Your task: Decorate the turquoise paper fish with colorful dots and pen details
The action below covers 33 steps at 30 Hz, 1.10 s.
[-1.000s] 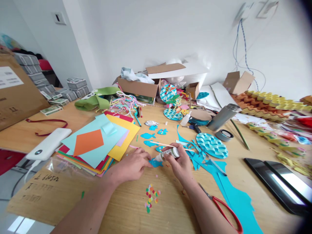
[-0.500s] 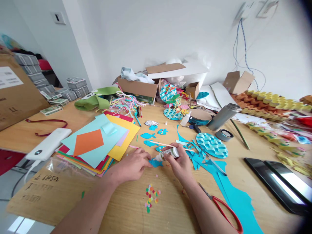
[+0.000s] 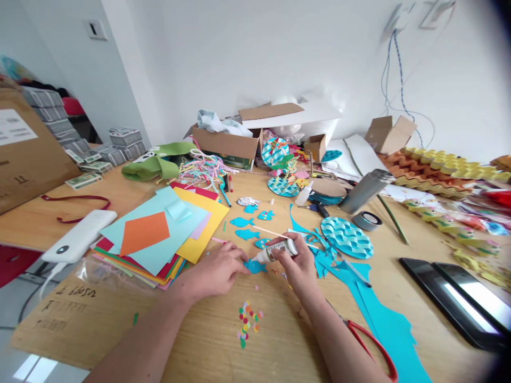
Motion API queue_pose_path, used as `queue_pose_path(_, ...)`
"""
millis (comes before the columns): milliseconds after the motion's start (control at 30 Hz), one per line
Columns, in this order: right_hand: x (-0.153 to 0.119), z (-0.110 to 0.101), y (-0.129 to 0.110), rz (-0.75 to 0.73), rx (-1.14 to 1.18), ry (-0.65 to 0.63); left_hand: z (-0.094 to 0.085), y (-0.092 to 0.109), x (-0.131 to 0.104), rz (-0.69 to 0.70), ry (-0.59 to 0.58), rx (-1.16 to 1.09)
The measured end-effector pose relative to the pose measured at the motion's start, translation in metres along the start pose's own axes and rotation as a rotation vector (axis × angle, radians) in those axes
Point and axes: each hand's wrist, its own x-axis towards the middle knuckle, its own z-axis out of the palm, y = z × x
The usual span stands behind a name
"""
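My left hand (image 3: 219,268) lies on the table, fingers together, its fingertips pressing the left end of a small blue paper fish (image 3: 256,267). In my right hand (image 3: 296,260) is a white glue bottle (image 3: 277,250), tilted with its nozzle down at the fish. A thin pale stick (image 3: 271,231) also sticks out from behind the right fingers. Beyond my hands lie more blue paper fish (image 3: 241,222), one with dots (image 3: 265,215). Nearer me is a scatter of coloured paper dots (image 3: 248,322).
Stacked coloured paper (image 3: 191,218) lies left, beside a white power bank (image 3: 80,234). Blue scraps (image 3: 371,298), red-handled scissors (image 3: 373,343), a wavy blue oval (image 3: 347,236), tape (image 3: 367,221), a metal flask (image 3: 367,190) and two phones (image 3: 451,303) are on the right.
My right hand and the glue bottle have shifted slightly right, and the stick's angle and position have changed a little. My left hand stays on the fish.
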Motion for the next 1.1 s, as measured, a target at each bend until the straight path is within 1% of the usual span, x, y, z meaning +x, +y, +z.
queue_pose_path(200, 0.0024, -0.0043, 0.0049, 0.082, 0.124, 0.04, -0.0007, 0.0005, 0.0002, -0.004, 0.003, -0.004)
queue_pose_path(500, 0.0016, -0.0029, 0.0018, 0.059, 0.114, 0.012, 0.0001, -0.0011, 0.0003, -0.003, 0.001, 0.007)
queue_pose_path(833, 0.0009, -0.007, 0.0095, 0.085, 0.162, -0.014, -0.0018, 0.0001, -0.0004, -0.012, -0.002, 0.011)
queue_pose_path(1000, -0.0001, -0.004, 0.0059, 0.107, 0.163, -0.047, -0.0001, -0.0022, 0.0005, -0.006, 0.013, 0.023)
queue_pose_path(1100, -0.0012, -0.0022, 0.0024, 0.091, 0.14, -0.064, 0.0005, -0.0026, 0.0009, -0.003, 0.011, 0.025)
